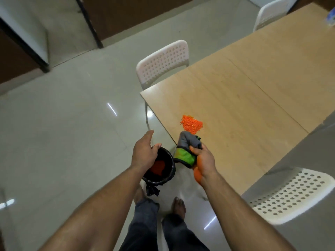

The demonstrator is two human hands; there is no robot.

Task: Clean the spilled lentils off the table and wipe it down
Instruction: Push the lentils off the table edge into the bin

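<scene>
A small heap of orange lentils (pixel 191 124) lies near the front left corner of the light wooden table (pixel 253 98). My right hand (pixel 203 160) grips a folded grey and green cloth (pixel 186 151), held just below the heap at the table's edge. My left hand (pixel 145 151) holds the rim of a small black-lined bin (pixel 163 171), thumb curled over its edge. The bin sits below the table corner and has orange lentils inside.
A white perforated chair (pixel 163 64) stands at the table's far left side, another (pixel 290 192) at the near right, a third (pixel 270 13) at the back. Glossy tiled floor (pixel 63 133) spreads to the left. My bare feet (pixel 178 205) are below the bin.
</scene>
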